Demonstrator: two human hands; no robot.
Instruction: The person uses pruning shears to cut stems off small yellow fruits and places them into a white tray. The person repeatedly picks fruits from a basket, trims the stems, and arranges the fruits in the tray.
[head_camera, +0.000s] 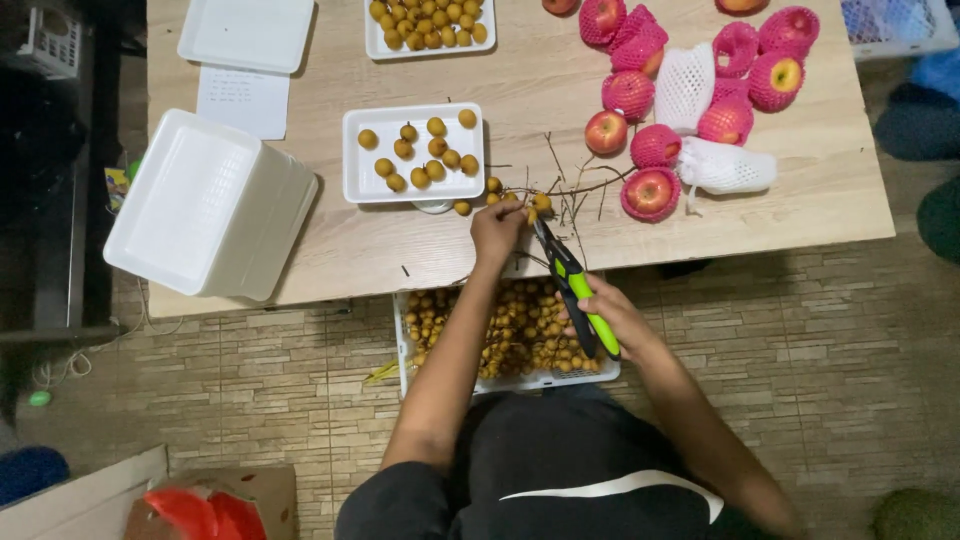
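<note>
Wooden table (300, 250); left hand (497, 228) pinches twig (575, 190); right hand (612, 312) grips shears (572, 285).

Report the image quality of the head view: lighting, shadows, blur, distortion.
Head view: even overhead light on the wooden table, only soft shadows beside the stack of white trays; left edge of the frame dark; slight softness on the left hand and the green-handled shears; table edges bow from the wide lens.

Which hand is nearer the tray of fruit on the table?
Left. The left hand is just right of the tray, pinching a twig. The right hand sits farther off, holding shears.
</note>
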